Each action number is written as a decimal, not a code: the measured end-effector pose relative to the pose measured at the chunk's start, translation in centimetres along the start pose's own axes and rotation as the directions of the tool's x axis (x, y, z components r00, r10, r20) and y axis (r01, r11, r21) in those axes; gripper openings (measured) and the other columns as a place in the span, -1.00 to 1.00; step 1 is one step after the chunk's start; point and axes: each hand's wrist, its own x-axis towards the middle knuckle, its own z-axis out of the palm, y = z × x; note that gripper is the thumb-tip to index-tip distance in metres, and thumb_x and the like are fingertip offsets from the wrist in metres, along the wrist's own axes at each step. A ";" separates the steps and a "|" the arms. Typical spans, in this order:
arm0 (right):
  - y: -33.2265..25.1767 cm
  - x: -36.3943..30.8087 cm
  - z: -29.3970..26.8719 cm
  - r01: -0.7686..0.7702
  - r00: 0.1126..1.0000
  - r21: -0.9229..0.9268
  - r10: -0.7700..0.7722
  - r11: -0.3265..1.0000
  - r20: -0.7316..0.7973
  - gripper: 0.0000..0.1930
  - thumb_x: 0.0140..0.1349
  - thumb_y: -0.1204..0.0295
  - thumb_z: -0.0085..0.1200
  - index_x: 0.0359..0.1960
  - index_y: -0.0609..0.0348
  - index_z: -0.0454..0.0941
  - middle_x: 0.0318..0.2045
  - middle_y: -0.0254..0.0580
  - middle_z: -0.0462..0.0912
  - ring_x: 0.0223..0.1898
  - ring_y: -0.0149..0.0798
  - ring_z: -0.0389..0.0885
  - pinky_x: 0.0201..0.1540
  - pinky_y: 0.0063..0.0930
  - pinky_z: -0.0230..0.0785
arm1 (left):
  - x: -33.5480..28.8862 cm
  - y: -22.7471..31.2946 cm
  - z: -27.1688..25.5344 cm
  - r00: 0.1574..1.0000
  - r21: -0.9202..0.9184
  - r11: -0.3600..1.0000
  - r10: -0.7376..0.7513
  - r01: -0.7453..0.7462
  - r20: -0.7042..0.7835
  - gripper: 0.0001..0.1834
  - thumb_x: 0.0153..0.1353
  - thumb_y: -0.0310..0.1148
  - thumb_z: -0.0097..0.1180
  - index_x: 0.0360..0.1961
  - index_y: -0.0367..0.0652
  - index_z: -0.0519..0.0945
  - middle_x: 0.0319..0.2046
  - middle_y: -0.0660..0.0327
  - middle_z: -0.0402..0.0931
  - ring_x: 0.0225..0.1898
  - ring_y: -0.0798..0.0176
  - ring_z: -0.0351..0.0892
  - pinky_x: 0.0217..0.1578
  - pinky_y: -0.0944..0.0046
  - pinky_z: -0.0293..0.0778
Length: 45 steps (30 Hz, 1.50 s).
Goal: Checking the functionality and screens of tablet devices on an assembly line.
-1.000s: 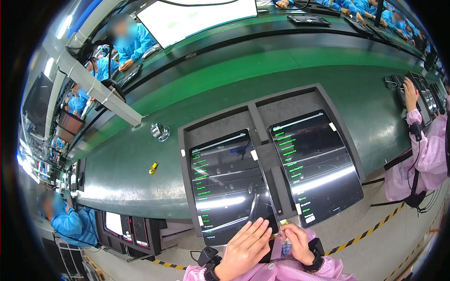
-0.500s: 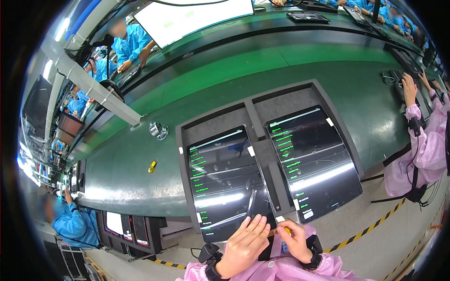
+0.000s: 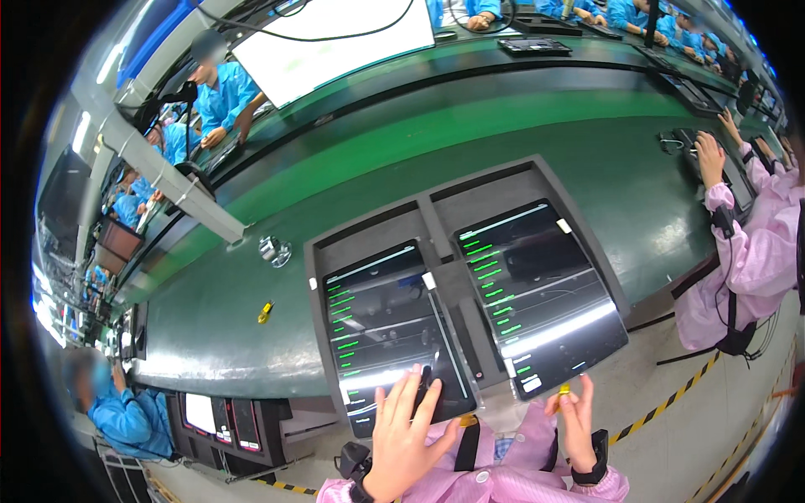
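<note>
Apart, left fingers [image 3: 408, 394] touch a tablet [image 3: 381, 310]; right fingers [image 3: 571, 415] pinch something yellow [image 3: 564, 389].

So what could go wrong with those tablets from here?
Perhaps a stray tap: the left hand has its fingers spread over the lit screen of the left tablet, so an unintended press or smudge seems possible.

Perhaps a scuff or drop: the right hand pinches a small yellow item close to the near end of the right tablet, and floor shows just beyond.
</note>
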 end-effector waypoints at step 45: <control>-5.0 4.5 -6.0 0.029 0.992 -0.063 -0.036 0.998 -0.121 -0.74 0.16 0.44 -0.14 -0.66 0.26 0.38 -0.73 -0.32 0.41 -0.72 -0.50 0.32 -0.62 -0.59 0.15 | 0.2 9.0 2.7 0.863 -0.451 0.831 0.455 -0.324 0.219 -0.63 0.00 -0.35 0.18 -0.10 -0.12 0.53 0.07 -0.01 0.33 0.20 -0.14 0.22 0.22 -0.29 -0.09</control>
